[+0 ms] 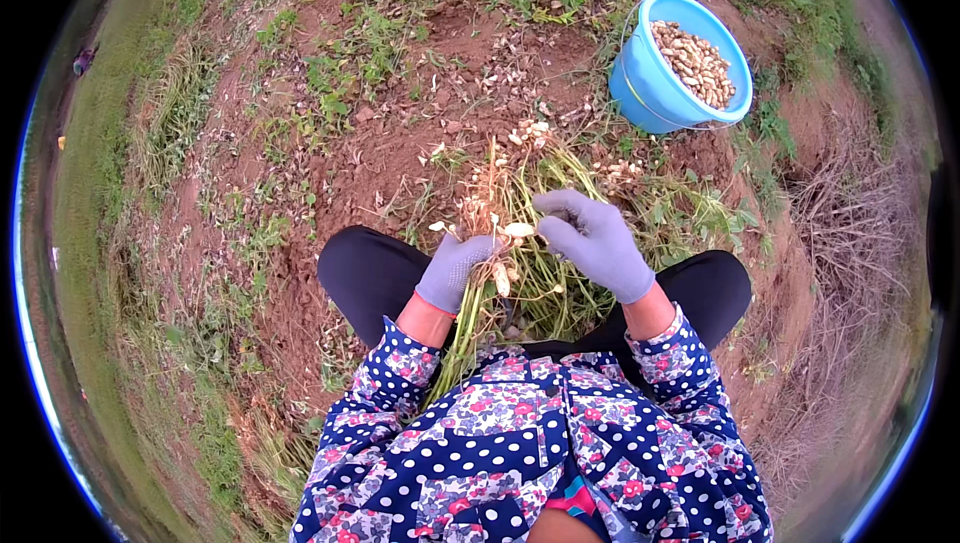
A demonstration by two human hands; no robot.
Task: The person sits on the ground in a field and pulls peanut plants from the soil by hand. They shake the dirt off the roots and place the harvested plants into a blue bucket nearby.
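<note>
My left hand [459,267], in a grey-purple knit glove, grips a bundle of peanut plants by the green stems [466,333]. Above its thumb spread the thin roots [480,205], with pale peanut pods [519,229] still attached. One larger pod [502,279] hangs just below the thumb. My right hand [596,243], gloved alike, is close on the right of these pods. Its index finger and thumb are apart; the curled fingers partly hide the palm. More pulled peanut plants [559,303] lie between my bent legs, under and between both hands.
A light blue bucket [637,85] with a wire handle stands ahead on the right, holding many peanuts [694,62]. Loose pods [529,132] lie beyond the plants on reddish soil [390,160]. Dry stalks [855,220] are piled at right; low weeds [330,92] grow ahead on the left.
</note>
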